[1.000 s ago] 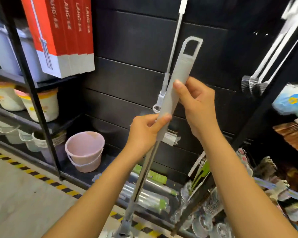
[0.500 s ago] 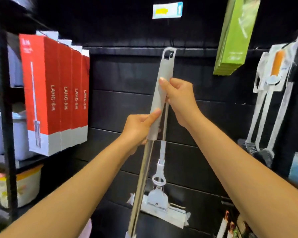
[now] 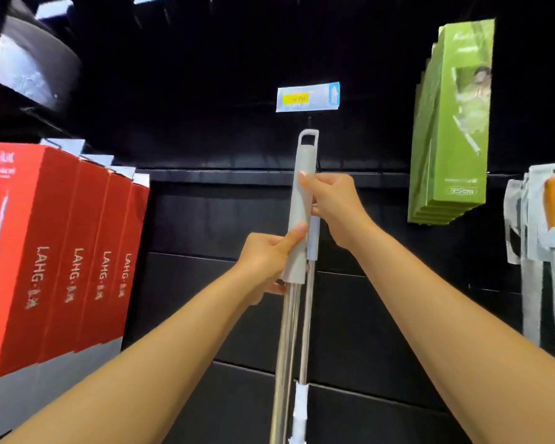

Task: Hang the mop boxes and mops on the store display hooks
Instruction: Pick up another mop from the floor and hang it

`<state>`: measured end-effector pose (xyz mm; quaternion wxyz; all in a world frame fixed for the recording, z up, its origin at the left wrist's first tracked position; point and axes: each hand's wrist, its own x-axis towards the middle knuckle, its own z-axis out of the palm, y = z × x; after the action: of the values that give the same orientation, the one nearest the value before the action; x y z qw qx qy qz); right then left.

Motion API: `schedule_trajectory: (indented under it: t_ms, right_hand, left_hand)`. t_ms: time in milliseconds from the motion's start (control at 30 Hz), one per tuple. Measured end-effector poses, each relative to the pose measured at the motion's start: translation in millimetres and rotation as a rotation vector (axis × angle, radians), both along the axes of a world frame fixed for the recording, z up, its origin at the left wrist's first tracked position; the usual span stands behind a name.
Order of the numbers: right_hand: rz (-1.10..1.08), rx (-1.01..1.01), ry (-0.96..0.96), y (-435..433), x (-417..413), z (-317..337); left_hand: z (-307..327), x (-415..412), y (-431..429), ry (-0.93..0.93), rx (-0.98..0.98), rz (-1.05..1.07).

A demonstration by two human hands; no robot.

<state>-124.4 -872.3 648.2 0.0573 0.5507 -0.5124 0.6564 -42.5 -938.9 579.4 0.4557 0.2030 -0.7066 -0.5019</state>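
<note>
I hold a mop (image 3: 302,193) upright by its grey plastic grip, its steel pole running down out of frame. My left hand (image 3: 269,261) clasps the bottom of the grip, and my right hand (image 3: 334,206) grips it higher up. The hanging loop at the top sits just under a display hook with a price tag (image 3: 307,97); the hook itself is barely visible against the black wall. Behind the held mop hangs a second mop pole (image 3: 306,315). Red mop boxes (image 3: 61,257) stand in a row at the left.
Green mop boxes (image 3: 452,129) hang at the upper right. White-packaged mops with an orange part (image 3: 551,225) hang at the far right. A black slatted wall panel (image 3: 205,219) backs the display. A dark shelf with a wrapped item (image 3: 26,72) is upper left.
Both hands have raised the mop, and my view has tilted up. The loop now sits just below the price-tagged hook; the floor and buckets have left the frame.
</note>
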Motion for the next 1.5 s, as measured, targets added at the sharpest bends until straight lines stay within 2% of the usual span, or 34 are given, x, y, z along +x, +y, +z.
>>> schedule_trajectory:
  t_ms: [300, 500, 800, 1000, 1200, 1333, 1500]
  right_hand:
    - [0.019, -0.114, 0.12, -38, -42, 45]
    - [0.007, -0.14, 0.118, -57, -61, 58]
    - [-0.031, -0.055, 0.012, -109, -106, 57]
    - [-0.074, -0.004, 0.008, -147, -151, 45]
    - [-0.198, 0.057, 0.013, -181, -192, 42]
    - [-0.302, 0.078, 0.044, -193, -213, 44]
    - [-0.276, 0.038, 0.057, -196, -225, 46]
  left_hand:
    - [52, -38, -40, 0.074, -0.161, -0.027]
    - [63, -55, -61, 0.081, -0.231, -0.013]
    - [57, -91, -105, 0.042, -0.176, -0.038]
    - [49, -134, -136, 0.013, -0.075, -0.027]
    - [41, -181, -177, -0.013, -0.174, -0.029]
    - [39, -199, -194, -0.018, -0.172, -0.082]
    - [35, -211, -200, 0.008, -0.171, -0.105]
